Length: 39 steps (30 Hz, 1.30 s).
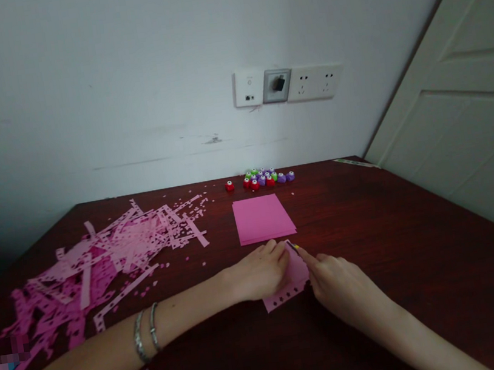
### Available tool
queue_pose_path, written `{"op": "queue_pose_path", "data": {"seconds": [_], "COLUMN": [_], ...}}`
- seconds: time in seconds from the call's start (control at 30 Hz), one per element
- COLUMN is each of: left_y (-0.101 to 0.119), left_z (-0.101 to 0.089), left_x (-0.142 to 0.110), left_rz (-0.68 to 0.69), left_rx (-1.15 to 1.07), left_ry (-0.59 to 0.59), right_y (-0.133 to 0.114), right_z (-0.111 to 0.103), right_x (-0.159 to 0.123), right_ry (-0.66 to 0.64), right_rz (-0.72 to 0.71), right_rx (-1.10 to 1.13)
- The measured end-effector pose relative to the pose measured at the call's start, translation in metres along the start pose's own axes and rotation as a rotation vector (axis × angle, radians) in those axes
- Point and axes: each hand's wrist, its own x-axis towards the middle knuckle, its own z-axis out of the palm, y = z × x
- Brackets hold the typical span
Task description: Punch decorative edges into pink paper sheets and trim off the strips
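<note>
A pink paper sheet (296,271) lies on the table under both my hands, with a row of small punched shapes along its near edge. My left hand (263,269) presses on the sheet's left part, fingers bunched and bent. At the sheet's far right edge, my right hand (338,282) grips a slim knife-like tool (296,246); only its dark tip and a bit of yellow show, the remainder hidden in my fingers. Just beyond my hands sits a stack of pink square papers (263,218).
A heap of pink paper strips and scraps (118,252) spreads over the left side. Several small red, green and purple craft punches or toys (264,177) stand near the wall. Wall sockets (288,85) are above; a white door (459,94) stands at right.
</note>
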Motion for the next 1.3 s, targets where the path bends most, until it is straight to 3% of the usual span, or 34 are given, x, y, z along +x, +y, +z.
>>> {"op": "queue_pose_path", "data": {"seconds": [0.37,0.8,1.3], "left_y": [-0.005,-0.005,-0.003], "left_z": [-0.003,-0.003,-0.003], "left_x": [0.001,0.006,0.007], "left_rz": [0.022,0.073,0.029], "left_rx": [0.029,0.128,0.118], "left_ry": [-0.059,-0.034,-0.069], "right_y": [-0.001,0.001,0.000], "right_z": [-0.007,-0.012,-0.008], "right_x": [0.003,0.005,-0.010], "right_ry": [-0.020,-0.030,-0.023], "right_rz": [0.006,-0.017,0.007], "right_rx": [-0.003,0.026,0.007]}}
